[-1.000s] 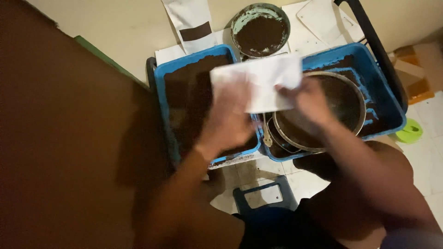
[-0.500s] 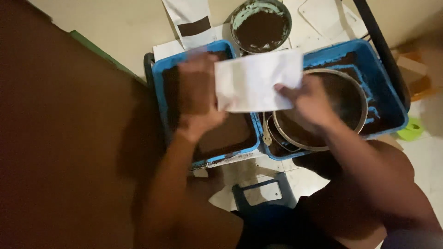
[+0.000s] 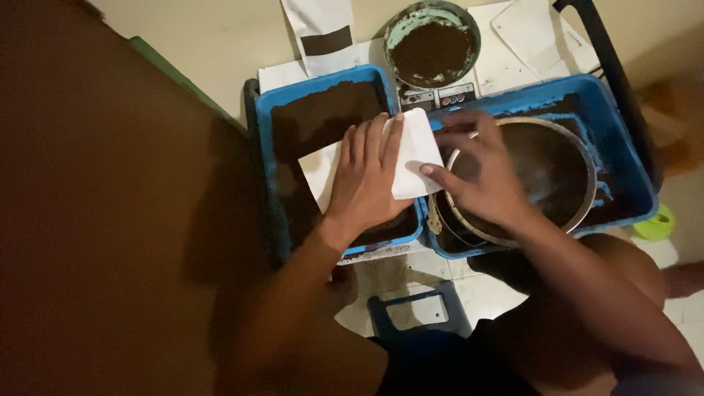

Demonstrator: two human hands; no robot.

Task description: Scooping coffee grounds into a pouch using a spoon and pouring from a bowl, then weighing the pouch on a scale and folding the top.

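Head view, left hand: the left hand (image 3: 369, 174) lies flat, palm down with fingers spread, pressing on a white paper pouch (image 3: 412, 152) at the centre of the frame.
Head view, right hand: the right hand (image 3: 480, 177) is just right of centre, thumb and fingers pinching the pouch's right edge; the other fingers are loosely curled over the sieve rim.
White paper pouch: it lies tilted across the right part of the left blue tray (image 3: 265, 139), with its right end reaching the gap between the two trays.
Left blue tray: centre-left, filled with dark brown powder (image 3: 315, 117).
Right blue tray: the right blue tray (image 3: 623, 147) is at the right of the frame and holds a round metal sieve (image 3: 579, 169) that touches the right hand.
Upper centre: a round green bowl (image 3: 396, 29) with the same dark powder stands above the trays.
Upper left of centre: another white bag with a dark band (image 3: 323, 33) lies on the floor.
Lower centre: a small blue stool (image 3: 381, 323) shows between the person's knees.
Far right edge: a lime-green lid (image 3: 653, 224) lies beside the right tray.
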